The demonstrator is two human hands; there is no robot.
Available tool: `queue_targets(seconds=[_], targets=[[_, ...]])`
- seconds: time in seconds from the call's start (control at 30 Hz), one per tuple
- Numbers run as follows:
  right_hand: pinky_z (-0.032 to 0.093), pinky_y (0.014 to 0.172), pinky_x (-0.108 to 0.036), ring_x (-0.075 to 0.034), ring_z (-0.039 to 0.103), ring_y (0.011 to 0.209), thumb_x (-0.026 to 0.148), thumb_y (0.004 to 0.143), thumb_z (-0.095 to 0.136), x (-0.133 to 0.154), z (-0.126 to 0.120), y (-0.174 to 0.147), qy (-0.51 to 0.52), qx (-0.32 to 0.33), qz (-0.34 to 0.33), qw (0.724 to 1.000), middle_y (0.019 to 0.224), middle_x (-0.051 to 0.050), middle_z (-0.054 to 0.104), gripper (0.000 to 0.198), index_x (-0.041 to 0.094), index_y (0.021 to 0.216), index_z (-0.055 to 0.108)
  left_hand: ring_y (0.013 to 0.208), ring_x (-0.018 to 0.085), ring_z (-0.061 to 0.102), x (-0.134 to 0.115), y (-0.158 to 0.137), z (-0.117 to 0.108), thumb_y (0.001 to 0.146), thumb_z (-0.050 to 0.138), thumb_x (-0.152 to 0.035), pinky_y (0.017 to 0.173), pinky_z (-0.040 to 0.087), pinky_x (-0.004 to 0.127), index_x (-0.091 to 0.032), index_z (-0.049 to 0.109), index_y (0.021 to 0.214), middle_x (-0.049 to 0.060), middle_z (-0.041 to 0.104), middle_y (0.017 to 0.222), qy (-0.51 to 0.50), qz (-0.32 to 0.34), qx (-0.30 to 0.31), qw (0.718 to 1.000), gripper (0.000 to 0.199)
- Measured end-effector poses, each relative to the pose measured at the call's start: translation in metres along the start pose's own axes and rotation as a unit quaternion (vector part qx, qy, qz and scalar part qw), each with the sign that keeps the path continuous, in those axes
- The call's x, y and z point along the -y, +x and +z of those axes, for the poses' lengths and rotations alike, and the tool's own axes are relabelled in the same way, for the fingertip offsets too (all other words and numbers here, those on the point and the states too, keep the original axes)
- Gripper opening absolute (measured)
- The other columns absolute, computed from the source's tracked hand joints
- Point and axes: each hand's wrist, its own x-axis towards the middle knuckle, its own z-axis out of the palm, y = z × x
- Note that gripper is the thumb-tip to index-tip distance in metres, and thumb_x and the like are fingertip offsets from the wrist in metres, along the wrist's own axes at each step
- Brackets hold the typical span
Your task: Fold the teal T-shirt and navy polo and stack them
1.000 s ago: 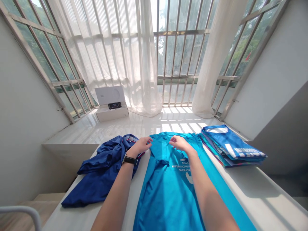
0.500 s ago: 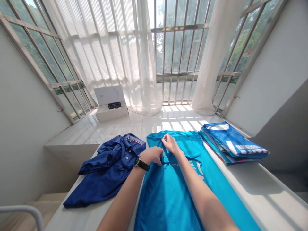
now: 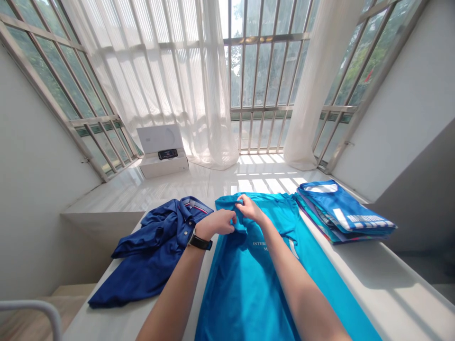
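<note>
A turquoise T-shirt (image 3: 245, 284) with white printed lettering lies spread in front of me, its far end toward the window. My left hand (image 3: 217, 223), with a black-strapped watch on the wrist, pinches the shirt's cloth near its upper left part. Just beyond it, my right hand (image 3: 250, 208) grips a fold of the same shirt near the far edge, and the forearm crosses part of the print. The cloth between both hands is lifted and bunched. Left of the T-shirt, a navy polo shirt (image 3: 149, 265) lies with its collar toward the window and a sleeve folded over.
At the right stands a stack of folded shirts (image 3: 355, 213), a blue one on top. An open white box (image 3: 163, 166) with a dark device (image 3: 168, 154) sits on the ledge by the curtain (image 3: 167, 85). A white rail (image 3: 42, 308) curves at the lower left.
My left hand has shifted slightly left and up, drawing the turquoise cloth with it. My right hand has stayed nearly in place, still gripping the fold.
</note>
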Motion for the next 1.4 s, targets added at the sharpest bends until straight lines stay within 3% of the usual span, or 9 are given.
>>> queue_targets(seconds=[0.13, 0.3, 0.43, 0.53, 0.67, 0.9, 1.03, 1.27, 1.4], targets=[[0.047, 0.060, -0.027, -0.017, 0.059, 0.061, 0.029, 0.089, 0.051, 0.000, 0.002, 0.005, 0.005, -0.053, 0.020, 0.998, 0.071, 0.004, 0.058, 0.015, 0.022, 0.103, 0.053, 0.079, 0.022, 0.066, -0.011, -0.006, -0.004, 0.080, 0.057, -0.012, 0.063, 0.045, 0.026, -0.021, 0.069, 0.100, 0.005, 0.072, 0.084, 0.051, 0.006, -0.046, 0.998, 0.025], [0.048, 0.068, -0.030, -0.021, 0.062, 0.074, 0.037, 0.091, 0.052, -0.007, -0.012, 0.013, 0.001, -0.117, 0.019, 0.993, 0.083, -0.001, 0.063, 0.026, 0.021, 0.112, 0.053, 0.084, 0.022, 0.068, -0.034, 0.002, 0.009, 0.085, 0.054, -0.011, 0.070, 0.049, 0.028, -0.020, 0.066, 0.108, 0.005, 0.073, 0.093, -0.006, 0.117, -0.105, 0.988, 0.027], [0.047, 0.071, -0.029, -0.019, 0.061, 0.076, 0.033, 0.085, 0.062, -0.023, -0.036, 0.012, -0.016, -0.119, 0.027, 0.992, 0.081, 0.000, 0.065, 0.014, 0.023, 0.094, 0.058, 0.096, 0.021, 0.069, -0.036, 0.013, 0.021, 0.096, 0.047, -0.016, 0.079, 0.053, 0.028, -0.019, 0.063, 0.119, 0.007, 0.074, 0.107, -0.062, 0.178, -0.104, 0.977, 0.028], [0.045, 0.069, -0.028, -0.018, 0.059, 0.070, 0.023, 0.076, 0.069, -0.041, -0.049, 0.008, -0.032, -0.105, 0.053, 0.993, 0.066, 0.004, 0.057, 0.015, 0.023, 0.077, 0.054, 0.102, 0.023, 0.070, -0.022, 0.020, 0.025, 0.099, 0.045, -0.021, 0.084, 0.054, 0.030, -0.019, 0.062, 0.123, 0.009, 0.074, 0.114, -0.040, 0.099, -0.099, 0.989, 0.029], [0.045, 0.066, -0.026, -0.017, 0.057, 0.069, 0.019, 0.077, 0.067, -0.058, -0.052, 0.006, -0.028, -0.100, 0.085, 0.991, 0.064, 0.005, 0.050, 0.020, 0.024, 0.074, 0.048, 0.109, 0.028, 0.069, 0.006, 0.023, 0.028, 0.094, 0.053, -0.021, 0.090, 0.055, 0.034, -0.019, 0.063, 0.122, 0.012, 0.073, 0.120, 0.019, -0.011, -0.095, 0.995, 0.029], [0.044, 0.045, -0.025, -0.011, 0.049, 0.045, 0.035, 0.081, 0.073, -0.065, -0.055, -0.003, 0.058, 0.008, 0.131, 0.990, 0.065, 0.008, 0.049, 0.029, 0.022, 0.092, 0.050, 0.110, 0.026, 0.069, 0.036, 0.026, 0.031, 0.100, 0.041, -0.021, 0.096, 0.053, 0.034, -0.019, 0.064, 0.119, 0.012, 0.072, 0.119, 0.032, -0.059, -0.124, 0.990, 0.030], [0.050, 0.052, -0.025, -0.011, 0.056, 0.054, 0.033, 0.069, 0.083, -0.067, -0.064, -0.009, 0.110, 0.049, 0.123, 0.985, 0.070, 0.007, 0.053, 0.043, 0.021, 0.097, 0.053, 0.115, 0.027, 0.067, 0.042, 0.027, 0.031, 0.100, 0.041, -0.019, 0.099, 0.052, 0.036, -0.017, 0.062, 0.126, 0.014, 0.069, 0.125, 0.039, -0.085, -0.138, 0.986, 0.033], [0.043, 0.051, -0.022, -0.011, 0.051, 0.061, 0.035, 0.067, 0.079, -0.056, -0.065, -0.010, 0.154, 0.059, 0.076, 0.983, 0.073, 0.007, 0.050, 0.036, 0.023, 0.089, 0.053, 0.122, 0.033, 0.064, 0.056, 0.048, 0.024, 0.096, 0.048, -0.014, 0.098, 0.053, 0.042, -0.015, 0.052, 0.141, 0.020, 0.056, 0.143, 0.049, -0.111, -0.156, 0.980, 0.046], [0.044, 0.052, -0.023, -0.013, 0.051, 0.068, 0.033, 0.071, 0.076, -0.050, -0.067, -0.014, 0.163, 0.050, 0.061, 0.983, 0.083, 0.004, 0.052, 0.031, 0.023, 0.091, 0.054, 0.127, 0.028, 0.060, 0.071, 0.071, 0.022, 0.093, 0.053, -0.013, 0.104, 0.050, 0.038, -0.024, 0.055, 0.141, 0.013, 0.053, 0.147, 0.027, -0.056, -0.169, 0.984, 0.050]])
